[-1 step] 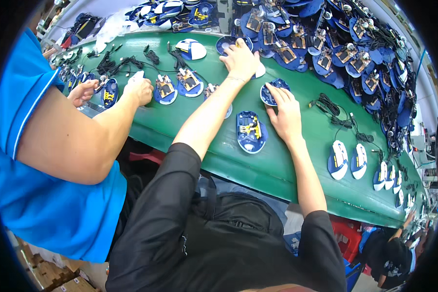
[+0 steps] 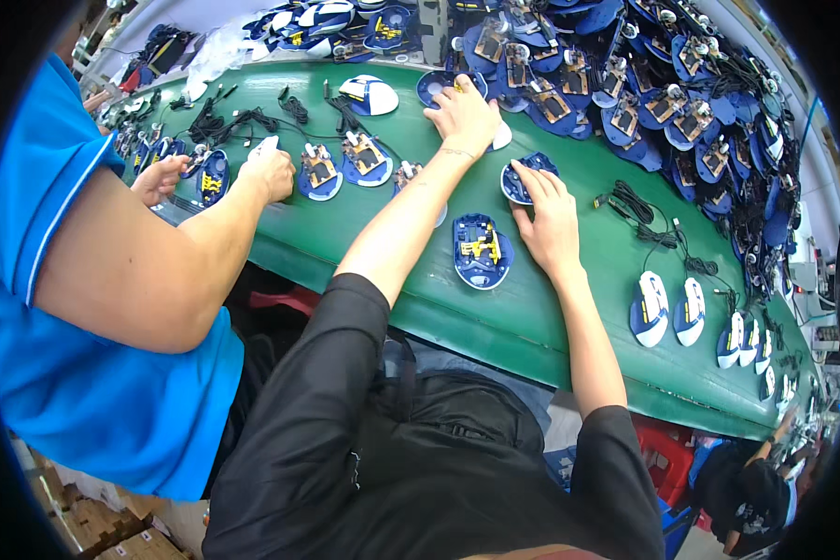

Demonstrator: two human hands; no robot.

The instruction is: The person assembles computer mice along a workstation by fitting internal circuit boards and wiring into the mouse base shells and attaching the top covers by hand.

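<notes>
Head view: right hand (image 2: 549, 217) on blue shell (image 2: 523, 177), seemingly.

We wear a black short-sleeved top, its loose sleeves ending above the elbows, and both forearms are bare. Our left hand (image 2: 464, 114) is gloveless, with a thin bracelet at the wrist. Our right hand (image 2: 549, 213) is also bare, without rings or a watch. Dark creased fabric covers our lap.

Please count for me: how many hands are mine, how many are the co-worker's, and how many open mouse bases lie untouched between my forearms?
Your hands: 2 (left hand, right hand)
Co-worker's hands: 2
Open blue mouse base: 1
Total: 5
</notes>
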